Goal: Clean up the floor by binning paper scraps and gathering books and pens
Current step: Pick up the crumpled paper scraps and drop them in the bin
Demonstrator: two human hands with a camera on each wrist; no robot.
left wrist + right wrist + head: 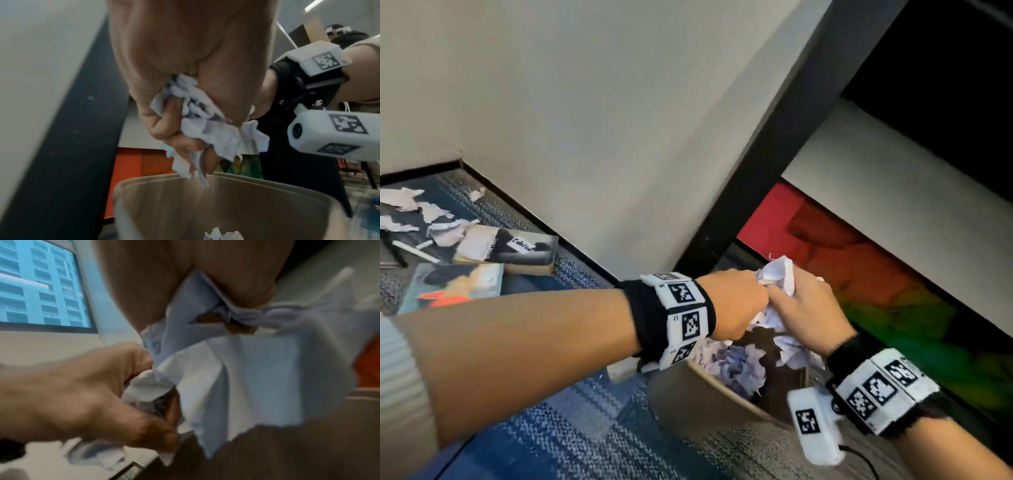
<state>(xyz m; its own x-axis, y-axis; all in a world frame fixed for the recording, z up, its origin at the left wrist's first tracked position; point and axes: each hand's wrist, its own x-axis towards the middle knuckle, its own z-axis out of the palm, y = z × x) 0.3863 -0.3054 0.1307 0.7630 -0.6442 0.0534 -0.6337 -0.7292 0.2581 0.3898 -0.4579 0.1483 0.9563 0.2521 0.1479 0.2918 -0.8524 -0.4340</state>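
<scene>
Paper scraps point(779, 274) are bunched in both hands right above the bin point(688, 394), which stands on the carpet at about five o'clock in the head view. The left hand point(732, 305) is balled into a fist around its share; from the left wrist camera the crumpled white paper point(205, 128) squeezes out between its curled fingers point(164, 128), with torn ends hanging just over the bin's rim point(246, 178). The right hand point(804, 315) comes in from four o'clock and grips the same bundle from the other side, its knuckles touching the left fist. The right wrist view is blurred, yet it shows a larger pale sheet point(246, 378) pinched in that hand and the left hand point(82, 394) closing on paper beside it. More crumpled paper point(739, 366) already lies inside the bin.

Over at nine o'clock, well apart from the bin, the floor point(571, 428) is littered: loose torn scraps point(431, 212), a white pen point(414, 251) and two books point(506, 248), one lying just in front of the other point(455, 284), near the foot of a pale wall point(585, 102). A dark post point(774, 154) rises behind the bin at twelve o'clock, with a red, orange and green panel point(859, 274) off toward three o'clock. Both wrists wear black bands with black-and-white marker blocks point(685, 308).
</scene>
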